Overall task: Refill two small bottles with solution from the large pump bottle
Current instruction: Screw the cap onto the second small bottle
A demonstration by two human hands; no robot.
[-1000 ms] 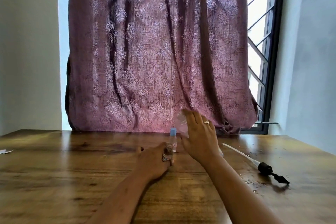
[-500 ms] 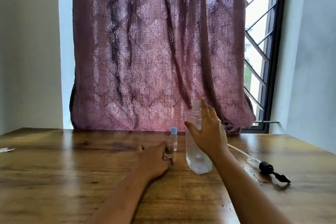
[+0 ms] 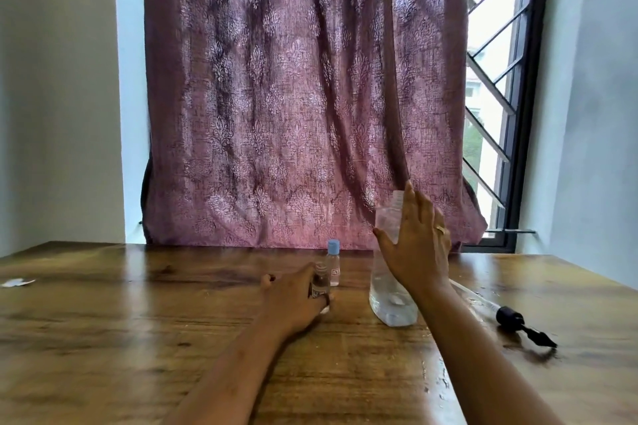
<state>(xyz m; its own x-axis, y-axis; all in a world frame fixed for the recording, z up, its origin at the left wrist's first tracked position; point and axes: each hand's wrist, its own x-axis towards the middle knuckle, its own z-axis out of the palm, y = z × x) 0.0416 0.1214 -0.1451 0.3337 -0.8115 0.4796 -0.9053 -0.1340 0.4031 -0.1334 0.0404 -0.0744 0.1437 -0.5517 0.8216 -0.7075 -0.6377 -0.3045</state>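
The large clear bottle [image 3: 389, 304] stands upright on the wooden table [image 3: 138, 321], uncapped, with liquid in its lower part. My right hand [image 3: 414, 252] is around its upper body, thumb on the left side and fingers stretched upward. My left hand [image 3: 293, 300] rests on the table and grips a small uncapped bottle [image 3: 320, 281]. Just behind that one stands a second small bottle [image 3: 333, 264] with a light blue cap. The black pump head [image 3: 511, 316] with its white tube lies on the table to the right.
A patterned purple curtain [image 3: 293, 97] hangs right behind the table's far edge, with a barred window [image 3: 497, 97] to its right. A white scrap [image 3: 17, 282] lies at the far left. Wet drops [image 3: 438, 379] dot the wood near my right forearm.
My right hand has tipped the large bottle back upright and set it on the table, a little to the right. My left hand and the small bottles have stayed put.
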